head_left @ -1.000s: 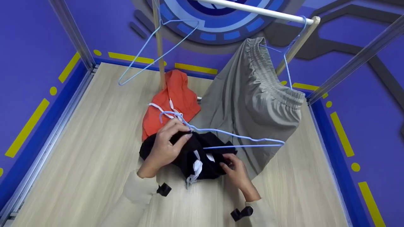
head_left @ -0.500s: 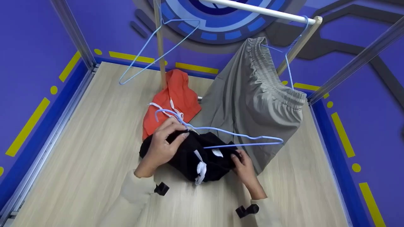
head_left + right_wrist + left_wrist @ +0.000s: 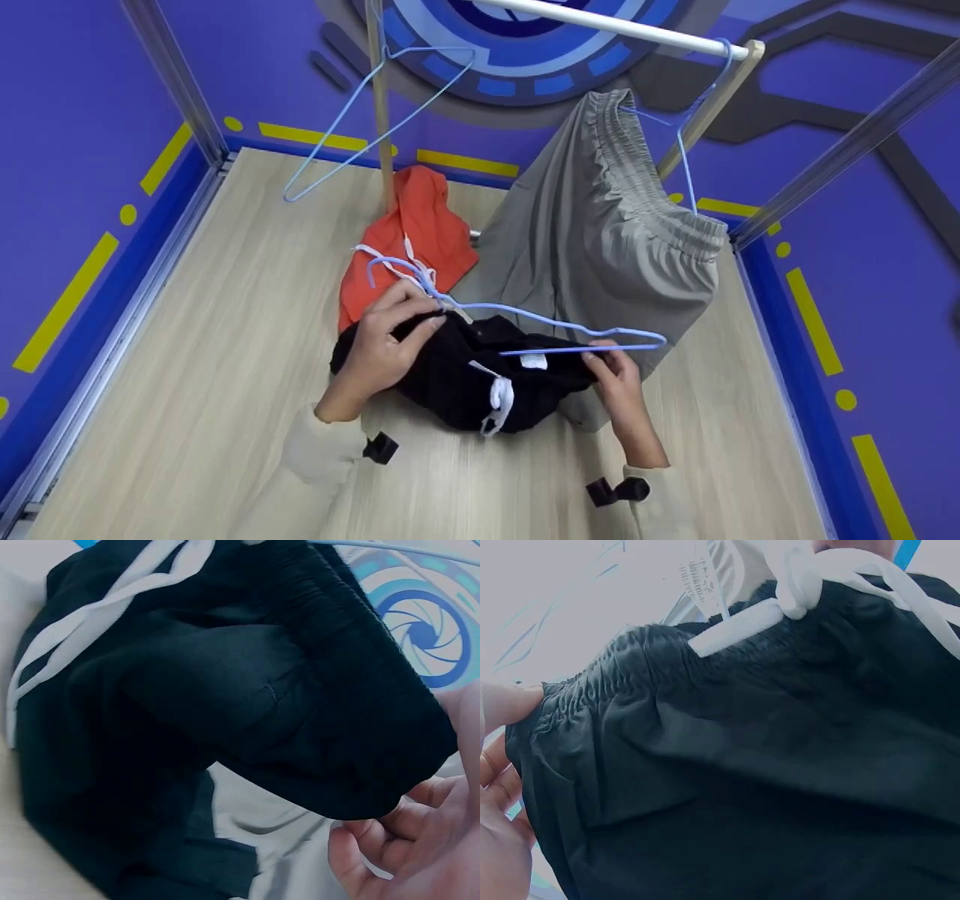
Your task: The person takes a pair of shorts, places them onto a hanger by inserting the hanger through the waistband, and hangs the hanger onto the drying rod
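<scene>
The head view is bright and evenly lit, a soft shadow on the worktop (image 3: 195, 315) below the black garment (image 3: 457, 382); both wrist views look hazy, the left washed out at upper left

We see a plain black garment (image 3: 450, 375) with a white drawstring (image 3: 501, 397) and a white tag (image 3: 534, 361), a periwinkle hanger (image 3: 547, 350), an orange garment (image 3: 439, 217) with a white cord (image 3: 367, 250), and grey trousers (image 3: 547, 240). A second hanger (image 3: 435, 49) looks pale blue to us. The sleeves (image 3: 322, 442) are cream, the desk (image 3: 202, 337) pale beige wood grain, the rail (image 3: 630, 27) white, and the walls (image 3: 240, 67) purple-blue with yellow dashes, dots and blue rings.
</scene>
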Available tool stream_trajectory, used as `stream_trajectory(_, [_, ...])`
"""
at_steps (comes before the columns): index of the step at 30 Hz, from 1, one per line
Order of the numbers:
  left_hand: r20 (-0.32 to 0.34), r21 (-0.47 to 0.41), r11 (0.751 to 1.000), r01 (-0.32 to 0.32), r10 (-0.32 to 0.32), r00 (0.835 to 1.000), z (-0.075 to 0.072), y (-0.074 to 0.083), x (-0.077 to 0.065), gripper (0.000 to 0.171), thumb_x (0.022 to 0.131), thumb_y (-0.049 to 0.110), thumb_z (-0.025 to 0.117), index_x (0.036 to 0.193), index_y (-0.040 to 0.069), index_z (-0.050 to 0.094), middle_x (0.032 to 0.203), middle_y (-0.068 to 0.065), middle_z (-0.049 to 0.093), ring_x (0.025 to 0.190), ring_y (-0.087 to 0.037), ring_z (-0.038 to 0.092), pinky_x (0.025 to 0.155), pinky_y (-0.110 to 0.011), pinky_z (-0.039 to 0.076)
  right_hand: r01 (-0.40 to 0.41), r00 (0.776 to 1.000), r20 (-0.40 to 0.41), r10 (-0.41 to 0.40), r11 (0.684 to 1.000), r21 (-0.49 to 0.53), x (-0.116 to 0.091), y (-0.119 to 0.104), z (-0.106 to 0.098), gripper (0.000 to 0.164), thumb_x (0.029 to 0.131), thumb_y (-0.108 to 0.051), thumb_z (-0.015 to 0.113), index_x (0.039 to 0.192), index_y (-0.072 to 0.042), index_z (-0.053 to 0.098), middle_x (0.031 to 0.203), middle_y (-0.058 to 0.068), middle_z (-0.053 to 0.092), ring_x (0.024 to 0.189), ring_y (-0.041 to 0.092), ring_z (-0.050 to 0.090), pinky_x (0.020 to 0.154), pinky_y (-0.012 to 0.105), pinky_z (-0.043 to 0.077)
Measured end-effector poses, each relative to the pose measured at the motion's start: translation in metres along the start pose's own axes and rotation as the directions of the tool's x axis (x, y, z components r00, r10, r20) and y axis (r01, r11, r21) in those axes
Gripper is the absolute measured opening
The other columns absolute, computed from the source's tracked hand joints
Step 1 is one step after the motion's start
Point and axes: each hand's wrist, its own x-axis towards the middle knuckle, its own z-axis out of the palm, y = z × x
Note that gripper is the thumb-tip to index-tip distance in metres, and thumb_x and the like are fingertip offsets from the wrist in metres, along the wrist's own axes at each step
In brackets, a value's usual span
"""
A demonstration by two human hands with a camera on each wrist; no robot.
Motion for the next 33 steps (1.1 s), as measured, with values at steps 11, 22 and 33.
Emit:
stream_trajectory(11, [0.041,0.057,0.997,-0.048,0.046,0.998,0.003,-0.014,-0.008,0.020,0.070,-0.013,0.068,0.087,-0.001,0.070,0.078,-0.011,0.053,0.075,-0.018,0.050,0.067,-0.024,0.040,0.078,0.996,0.043,-0.080,0.996,0.040,0.003,-0.024,-0.019,0.008,0.083,0.001,0.059,0.090,-0.002,0.058,0.083,-0.004,0.060,0.081,0.007,0.054,0.075,0.018,0.042])
stream_trajectory(22, [0.133,0.198,0.979,-0.041,0.015,0.991,0.003,-0.034,-0.023,0.013,0.079,0.005,0.068,0.090,0.010,0.071,0.085,-0.002,0.056,0.077,-0.010,0.052,0.066,-0.019,0.042,0.010,0.997,0.081,-0.013,0.999,0.036,0.004,-0.027,-0.026,0.010,0.082,0.000,0.061,0.090,0.003,0.056,0.080,-0.004,0.061,0.074,0.005,0.055,0.068,0.018,0.044])
stream_trajectory(33, [0.212,0.228,0.974,-0.005,-0.045,0.976,-0.001,-0.027,-0.025,0.014,0.081,0.008,0.066,0.094,0.013,0.069,0.089,-0.004,0.056,0.086,-0.012,0.053,0.072,-0.025,0.047,-0.107,0.991,0.088,0.100,0.990,0.089,0.006,-0.026,-0.033,0.008,0.083,-0.003,0.061,0.089,-0.007,0.059,0.079,-0.004,0.061,0.067,0.005,0.054,0.055,0.018,0.041])
